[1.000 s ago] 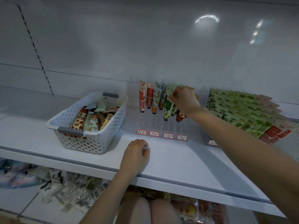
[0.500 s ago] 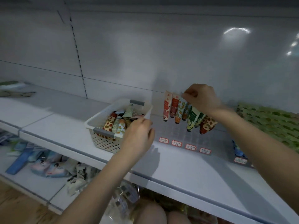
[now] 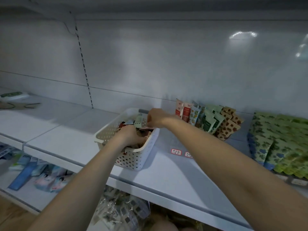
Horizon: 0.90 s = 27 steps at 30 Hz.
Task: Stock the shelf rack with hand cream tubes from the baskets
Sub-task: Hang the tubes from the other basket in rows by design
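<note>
A white perforated basket [image 3: 133, 158] stands on the shelf, filled with mixed hand cream tubes [image 3: 138, 120]. My left hand [image 3: 129, 135] reaches down into the basket among the tubes, and its fingers are hidden there. Over the basket's far right corner, my right hand [image 3: 158, 118] has its fingers curled and pinches the end of a pinkish tube [image 3: 146, 129]. To the right, the rack [image 3: 166, 139] holds a row of upright tubes [image 3: 206, 121] in red, floral, green and brown-spotted prints.
Red price labels [image 3: 176, 151] line the rack's front edge. Stacked green and blue patterned packets [image 3: 280, 142] fill the shelf at the right. A lower shelf holds blue and pastel packages [image 3: 41, 174]. The white shelf board [image 3: 66, 130] stretches away to the left.
My right hand left the tubes on the rack and moved left to the basket. My left hand rose from the shelf edge and went into the basket. The camera swung left.
</note>
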### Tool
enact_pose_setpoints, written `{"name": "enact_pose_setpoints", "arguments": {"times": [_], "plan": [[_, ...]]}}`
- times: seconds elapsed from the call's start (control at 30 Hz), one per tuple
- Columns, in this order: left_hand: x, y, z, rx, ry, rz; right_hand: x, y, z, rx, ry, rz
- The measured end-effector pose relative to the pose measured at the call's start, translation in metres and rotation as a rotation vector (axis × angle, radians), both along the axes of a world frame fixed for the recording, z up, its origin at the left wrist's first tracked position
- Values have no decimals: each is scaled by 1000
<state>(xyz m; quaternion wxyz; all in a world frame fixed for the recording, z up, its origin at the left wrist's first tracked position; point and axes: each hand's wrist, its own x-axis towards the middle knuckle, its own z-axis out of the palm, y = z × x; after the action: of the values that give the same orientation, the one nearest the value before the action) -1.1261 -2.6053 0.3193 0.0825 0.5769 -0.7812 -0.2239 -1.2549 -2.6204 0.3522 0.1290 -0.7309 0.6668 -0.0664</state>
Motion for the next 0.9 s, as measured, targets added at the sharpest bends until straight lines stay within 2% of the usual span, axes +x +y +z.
{"name": "enact_pose_setpoints", "arguments": {"times": [0.1, 0.23, 0.43, 0.6, 0.73, 0.83, 0.9], "plan": [[-2, -8, 0, 72, -12, -15, 10, -12, -11, 67, 63, -47], [-4, -17, -7, 93, -23, -42, 16, -21, -19, 57, 121, -50], [0, -29, -13, 205, 2, -37, 11, -11, -6, -122, 82, -69], [6, -28, -10, 221, 4, 34, 0, -8, 15, -261, 4, -84], [9, -23, -8, 223, 248, 110, -17, 9, 41, -399, -168, -63], [13, -17, 3, 210, 619, 251, -35, 28, 59, -531, -341, -95], [17, -8, 16, 273, 888, 309, -47, 46, 72, -576, -478, -122]]}}
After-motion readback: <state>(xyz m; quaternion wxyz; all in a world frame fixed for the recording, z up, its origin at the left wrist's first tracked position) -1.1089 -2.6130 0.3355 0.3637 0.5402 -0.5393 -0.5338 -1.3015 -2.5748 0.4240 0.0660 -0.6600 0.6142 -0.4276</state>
